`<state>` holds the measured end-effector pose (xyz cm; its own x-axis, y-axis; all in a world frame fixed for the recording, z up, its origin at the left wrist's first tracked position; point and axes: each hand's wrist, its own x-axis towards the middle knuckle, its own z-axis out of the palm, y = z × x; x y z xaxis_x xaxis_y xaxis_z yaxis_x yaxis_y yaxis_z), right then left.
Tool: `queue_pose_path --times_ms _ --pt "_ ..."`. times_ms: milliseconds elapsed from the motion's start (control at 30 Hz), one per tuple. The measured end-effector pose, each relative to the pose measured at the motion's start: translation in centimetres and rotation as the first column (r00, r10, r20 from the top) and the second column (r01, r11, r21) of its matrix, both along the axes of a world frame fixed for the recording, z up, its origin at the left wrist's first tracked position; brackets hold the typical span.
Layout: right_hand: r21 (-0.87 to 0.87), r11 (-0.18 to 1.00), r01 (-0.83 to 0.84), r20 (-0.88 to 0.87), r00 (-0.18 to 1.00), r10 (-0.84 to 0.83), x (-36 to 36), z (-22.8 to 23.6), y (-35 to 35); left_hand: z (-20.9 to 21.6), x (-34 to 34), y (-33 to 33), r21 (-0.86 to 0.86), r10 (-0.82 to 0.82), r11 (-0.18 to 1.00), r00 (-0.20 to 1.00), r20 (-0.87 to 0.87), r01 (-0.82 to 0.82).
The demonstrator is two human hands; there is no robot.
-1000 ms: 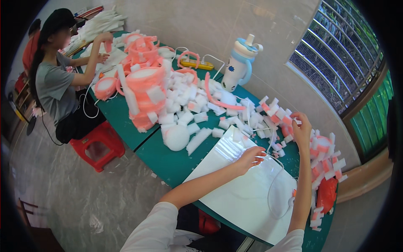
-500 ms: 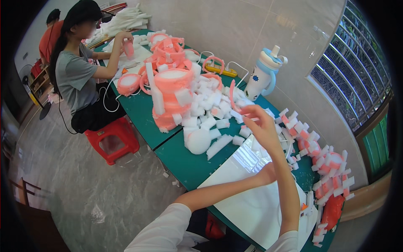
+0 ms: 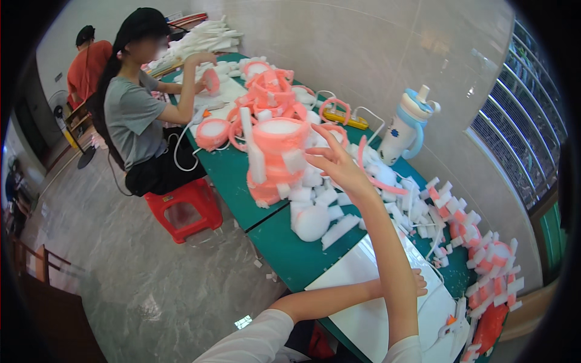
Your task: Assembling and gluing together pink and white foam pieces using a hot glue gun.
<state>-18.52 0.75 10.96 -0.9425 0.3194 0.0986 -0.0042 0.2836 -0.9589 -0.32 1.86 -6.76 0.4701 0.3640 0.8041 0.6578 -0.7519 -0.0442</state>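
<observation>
My right hand (image 3: 339, 169) reaches over the table with fingers spread, holding nothing. Its fingertips are next to a stack of pink foam rings (image 3: 275, 166) topped with white foam; whether they touch it I cannot tell. Crossing beneath my right forearm, my left hand (image 3: 419, 283) rests on a glossy white board (image 3: 345, 266). Its fingertips show past the forearm, fairly flat with nothing visible in them; the rest is hidden. White foam pieces (image 3: 311, 222) lie between the stack and the board. A white glue gun (image 3: 451, 327) with an orange part lies at the board's right edge.
Pink foam pieces studded with white blocks (image 3: 490, 257) line the table's right edge. A white and blue bottle (image 3: 402, 127) and a yellow power strip (image 3: 344, 118) with cords stand by the wall. At left, a co-worker (image 3: 130, 109) on a red stool (image 3: 184, 209) holds a pink ring.
My right hand has moved left from the loose foam and curved pink strip to the pink stack, its fingers opening wider. My left fingertips now show. The view has shifted slightly.
</observation>
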Motion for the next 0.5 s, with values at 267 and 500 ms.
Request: queue_pose_path --times_ms 267,500 --pt "0.06 0.994 0.086 -0.03 0.996 -0.084 -1.2 -1.6 1.5 0.5 1.2 -0.2 0.002 0.025 1.0 0.998 0.049 -0.025" --pt "0.169 0.981 0.098 -0.003 0.995 -0.099 -2.6 -0.7 0.1 5.3 0.8 -17.1 -0.261 -0.244 0.913 0.931 0.27 0.314"
